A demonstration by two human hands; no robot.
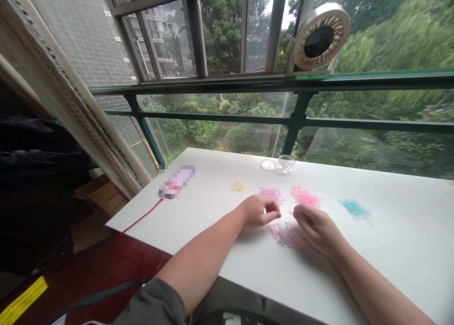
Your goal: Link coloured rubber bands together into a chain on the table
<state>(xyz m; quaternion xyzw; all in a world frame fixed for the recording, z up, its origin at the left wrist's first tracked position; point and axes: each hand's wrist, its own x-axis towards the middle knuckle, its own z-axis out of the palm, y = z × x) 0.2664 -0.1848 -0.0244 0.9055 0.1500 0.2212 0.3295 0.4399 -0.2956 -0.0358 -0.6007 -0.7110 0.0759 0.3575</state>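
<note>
Both of my hands hover close together over small loose piles of thin coloured loops that look like rubber bands. My left hand [260, 210] is closed, thumb and fingers pressed together at the tips; anything in them is too small to see. My right hand [315, 228] pinches what looks like a thin pale rubber band [291, 213] at its fingertips. Below and between the hands lies a mixed pink and grey-purple pile [282, 234]. Beyond them are a purple pile [270, 194] and a pink pile [305, 197]. A teal pile [355, 208] sits right, a pale yellow pile [239, 186] left.
The piles lie on a white table [390, 268]. Clear round containers [286, 162] stand near its far edge. At the left, a blurred-out phone-like item [179, 180] has a red cable [142, 216] running over the edge. A green railing [213, 117] and windows are behind.
</note>
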